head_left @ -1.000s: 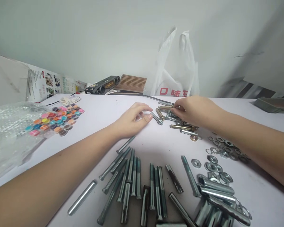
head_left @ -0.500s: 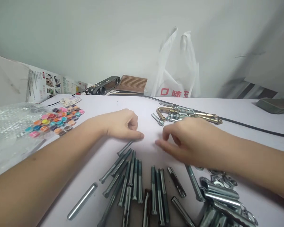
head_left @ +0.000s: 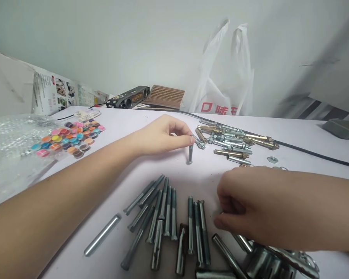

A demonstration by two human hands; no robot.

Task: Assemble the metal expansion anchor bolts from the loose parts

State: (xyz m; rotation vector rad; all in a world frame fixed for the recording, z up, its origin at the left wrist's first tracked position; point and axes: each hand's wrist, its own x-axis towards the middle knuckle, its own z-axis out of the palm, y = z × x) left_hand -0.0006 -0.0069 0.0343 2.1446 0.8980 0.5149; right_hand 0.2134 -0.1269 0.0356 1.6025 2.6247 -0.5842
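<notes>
My left hand (head_left: 170,135) pinches a small metal expansion bolt (head_left: 190,153) between thumb and fingertips, its flared end pointing down just above the white table. To the lower right, my right hand (head_left: 241,209) is closed with curled fingers over the pile of metal sleeves (head_left: 270,261). What its fingers hold is mostly hidden. Several long bolts with flared ends (head_left: 165,201) lie fanned out in front of me, with loose sleeves (head_left: 227,254) beside them. A single bright sleeve (head_left: 102,235) lies apart on the left.
Assembled silver and brass anchor bolts (head_left: 232,143) lie at the back right, near a black cable (head_left: 308,153). Colourful small discs (head_left: 66,137) and bubble wrap (head_left: 14,143) occupy the left. A white plastic bag (head_left: 221,85) and a black box (head_left: 130,97) stand behind.
My left hand has picked up the small bolt from the table and moved it right and away from me. My right hand has come down nearer the sleeves, its fingers now curled in.
</notes>
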